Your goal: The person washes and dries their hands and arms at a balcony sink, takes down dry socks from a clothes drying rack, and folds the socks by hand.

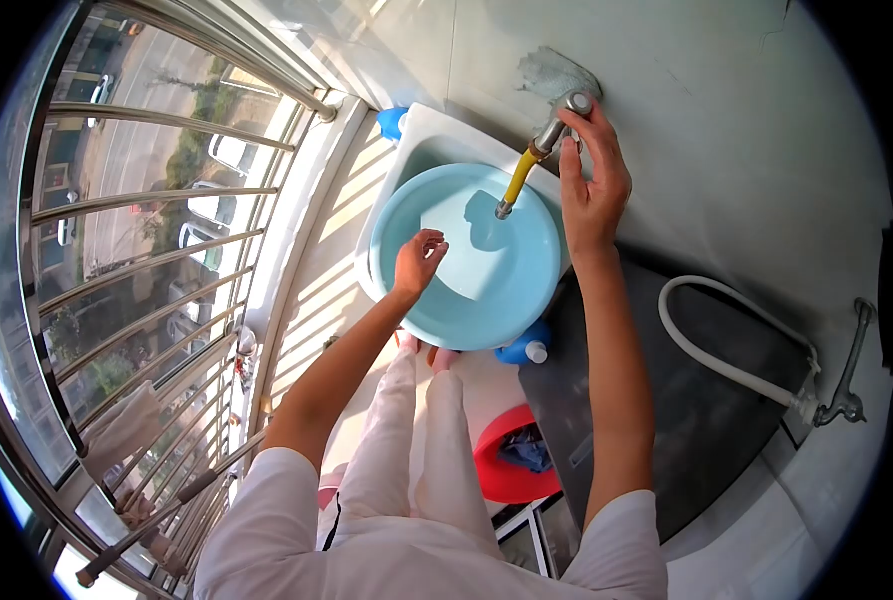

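Observation:
My right hand [597, 185] is at the metal tap [555, 130] on the wall, its fingers around the tap's handle. A yellow hose piece [520, 178] with a metal end hangs from the spout over a light blue basin [407, 310]. The basin rests on a white sink [430, 122]. My left hand [421, 262] is above the basin's left side, fingers loosely curled and apart, with nothing visible in them. Whether water runs from the hose end, I cannot tell.
Blue bottles [527, 345] stand by the sink. A red tub [502, 487] with dark cloth is on the floor. Right of me are a dark-topped appliance [657, 400], a white hose [712, 370] and another wall tap [847, 400]. Metal window bars [157, 200] line the left.

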A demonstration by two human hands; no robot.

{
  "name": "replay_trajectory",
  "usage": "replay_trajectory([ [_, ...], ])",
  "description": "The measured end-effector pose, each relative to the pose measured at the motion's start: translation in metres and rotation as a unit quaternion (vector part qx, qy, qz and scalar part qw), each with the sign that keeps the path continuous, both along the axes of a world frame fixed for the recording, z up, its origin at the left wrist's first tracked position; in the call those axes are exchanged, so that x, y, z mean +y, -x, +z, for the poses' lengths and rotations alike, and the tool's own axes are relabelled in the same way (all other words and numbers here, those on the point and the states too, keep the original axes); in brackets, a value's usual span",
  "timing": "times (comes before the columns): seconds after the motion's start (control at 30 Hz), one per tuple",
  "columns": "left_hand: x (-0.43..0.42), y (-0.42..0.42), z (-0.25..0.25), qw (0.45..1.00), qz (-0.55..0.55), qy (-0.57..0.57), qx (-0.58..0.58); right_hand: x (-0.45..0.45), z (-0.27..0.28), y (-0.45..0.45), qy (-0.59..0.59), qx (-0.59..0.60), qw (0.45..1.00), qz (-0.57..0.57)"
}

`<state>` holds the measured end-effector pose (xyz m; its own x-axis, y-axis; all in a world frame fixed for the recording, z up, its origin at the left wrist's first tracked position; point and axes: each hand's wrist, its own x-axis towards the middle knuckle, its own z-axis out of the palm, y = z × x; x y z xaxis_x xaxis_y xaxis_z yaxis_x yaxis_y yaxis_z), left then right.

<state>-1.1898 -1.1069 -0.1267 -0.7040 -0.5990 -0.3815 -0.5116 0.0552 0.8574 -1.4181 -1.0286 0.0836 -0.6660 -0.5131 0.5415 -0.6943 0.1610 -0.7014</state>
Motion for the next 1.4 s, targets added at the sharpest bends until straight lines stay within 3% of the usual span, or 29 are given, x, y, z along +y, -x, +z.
replay_trajectory([
  [0.07, 0.015, 0.047, -0.007, 0.961, 0.072, -0.265, 0.028, 0.003, -0.001, 0.006, 0.004, 0.001, 1.0, 0.015],
  [0.1, 0.019, 0.068, -0.001, 0.912, 0.129, -0.39, 0.024, 0.005, -0.005, 0.007, 0.001, 0.01, 1.0, 0.02],
  [0.2, 0.016, 0.108, -0.016, 0.822, 0.185, -0.538, -0.026, 0.007, -0.006, 0.01, -0.003, 0.004, 0.999, 0.034],
  [0.33, 0.006, 0.125, -0.031, 0.789, 0.152, -0.595, 0.015, 0.011, -0.005, 0.016, 0.015, -0.035, 0.998, 0.058],
  [0.43, 0.008, 0.133, -0.028, 0.821, 0.079, -0.566, -0.021, 0.015, -0.01, 0.016, 0.008, -0.032, 0.997, 0.069],
  [0.57, 0.017, 0.147, -0.037, 0.831, -0.027, -0.554, -0.043, 0.034, -0.011, -0.015, 0.026, -0.144, 0.989, 0.001],
  [0.63, 0.02, 0.152, -0.04, 0.833, -0.082, -0.543, -0.069, 0.057, -0.047, -0.036, 0.029, -0.232, 0.972, -0.033],
  [0.73, 0.026, 0.16, -0.037, 0.85, -0.126, -0.507, -0.063, 0.077, -0.105, -0.062, 0.058, -0.425, 0.902, -0.051],
  [0.8, 0.026, 0.159, -0.034, 0.845, -0.134, -0.517, -0.021, 0.075, -0.141, -0.077, 0.092, -0.572, 0.813, -0.058],
  [0.83, 0.026, 0.155, -0.036, 0.808, -0.115, -0.578, 0.022, 0.069, -0.156, -0.082, 0.13, -0.646, 0.751, -0.043],
  [0.9, 0.027, 0.143, -0.037, 0.718, -0.073, -0.684, 0.108, 0.058, -0.204, -0.086, 0.263, -0.775, 0.573, 0.03],
  [0.93, 0.031, 0.13, -0.033, 0.651, 0.047, -0.746, 0.134, 0.046, -0.212, -0.086, 0.324, -0.78, 0.536, 0.001],
  [0.97, 0.038, 0.119, -0.041, 0.578, 0.089, -0.783, 0.211, 0.034, -0.218, -0.087, 0.381, -0.78, 0.496, -0.027],
  [1.03, 0.048, 0.105, 0.003, 0.615, 0.201, -0.73, 0.222, 0.01, -0.226, -0.087, 0.39, -0.764, 0.514, -0.015],
  [1.1, 0.066, 0.084, -0.006, 0.595, 0.15, -0.747, 0.256, -0.006, -0.235, -0.079, 0.356, -0.776, 0.521, 0.003],
  [1.13, 0.074, 0.079, -0.004, 0.556, 0.177, -0.777, 0.236, -0.014, -0.253, -0.078, 0.35, -0.785, 0.51, 0.006],
  [1.23, 0.087, 0.076, 0.014, 0.569, 0.293, -0.748, 0.177, -0.019, -0.274, -0.073, 0.036, -0.763, 0.638, -0.092],
  [1.27, 0.088, 0.076, 0.026, 0.565, 0.323, -0.747, 0.135, -0.022, -0.274, -0.073, -0.057, -0.662, 0.743, -0.078],
  [1.37, 0.081, 0.083, 0.036, 0.699, 0.269, -0.662, 0.025, -0.012, -0.293, -0.07, -0.208, -0.396, 0.894, -0.027],
  [1.4, 0.074, 0.091, 0.035, 0.706, 0.294, -0.644, -0.019, -0.008, -0.295, -0.073, -0.204, -0.402, 0.892, -0.047],
])
